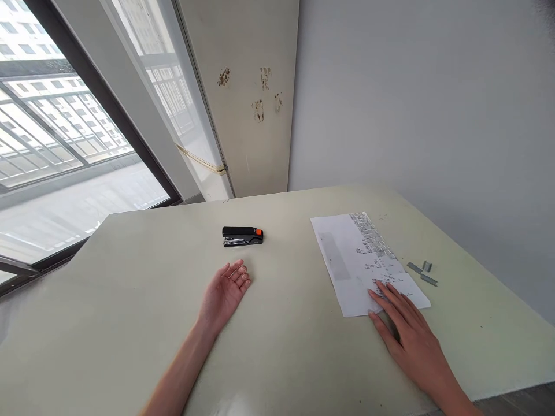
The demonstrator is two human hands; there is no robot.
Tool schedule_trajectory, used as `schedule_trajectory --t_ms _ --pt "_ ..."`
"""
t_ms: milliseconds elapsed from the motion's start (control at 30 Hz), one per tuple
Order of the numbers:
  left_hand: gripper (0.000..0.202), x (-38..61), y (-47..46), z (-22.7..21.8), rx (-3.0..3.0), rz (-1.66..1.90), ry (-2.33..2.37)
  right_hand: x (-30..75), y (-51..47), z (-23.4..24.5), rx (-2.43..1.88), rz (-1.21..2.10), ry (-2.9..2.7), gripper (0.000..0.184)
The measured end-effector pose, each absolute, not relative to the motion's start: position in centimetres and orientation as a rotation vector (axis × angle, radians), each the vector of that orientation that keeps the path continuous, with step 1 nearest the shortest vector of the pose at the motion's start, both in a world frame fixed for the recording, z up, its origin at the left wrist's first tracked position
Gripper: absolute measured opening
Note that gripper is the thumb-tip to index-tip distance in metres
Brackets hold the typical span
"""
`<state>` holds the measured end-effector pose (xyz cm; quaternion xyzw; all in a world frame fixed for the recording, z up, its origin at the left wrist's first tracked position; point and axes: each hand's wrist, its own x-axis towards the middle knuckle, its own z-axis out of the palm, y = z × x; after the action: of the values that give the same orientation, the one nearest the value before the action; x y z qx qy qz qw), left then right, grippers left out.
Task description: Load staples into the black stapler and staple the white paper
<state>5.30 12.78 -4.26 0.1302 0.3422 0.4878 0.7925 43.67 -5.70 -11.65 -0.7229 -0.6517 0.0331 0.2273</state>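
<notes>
My left hand (pixel 225 290) rests palm up on the table, its fingers loosely curled and apart with nothing in them. Just beyond it lies a black stapler (pixel 243 236) with an orange patch, not touched by the hand. On the right, printed white paper (pixel 336 248) lies flat, with a grid of small boxes along its far right side. My right hand (pixel 405 329) is palm down with fingers spread, the fingertips on the paper's near right part. Several strips of grey staples (pixel 422 273) lie to the right of the paper.
The pale table (pixel 286 358) spreads under everything. A grey wall (pixel 411 98) borders its right side. Behind it stands a beige panel (pixel 255 150) with brown marks, and a window (pixel 65 133) is at the left.
</notes>
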Motion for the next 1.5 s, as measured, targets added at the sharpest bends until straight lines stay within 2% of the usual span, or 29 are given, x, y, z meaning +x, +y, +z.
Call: schedule_trajectory --t_ms 1500 --pt "0.015 5.75 12.56 -4.04 0.313 1.05 0.755 43.82 -5.74 -11.57 -1.99 0.105 -1.808 0.054"
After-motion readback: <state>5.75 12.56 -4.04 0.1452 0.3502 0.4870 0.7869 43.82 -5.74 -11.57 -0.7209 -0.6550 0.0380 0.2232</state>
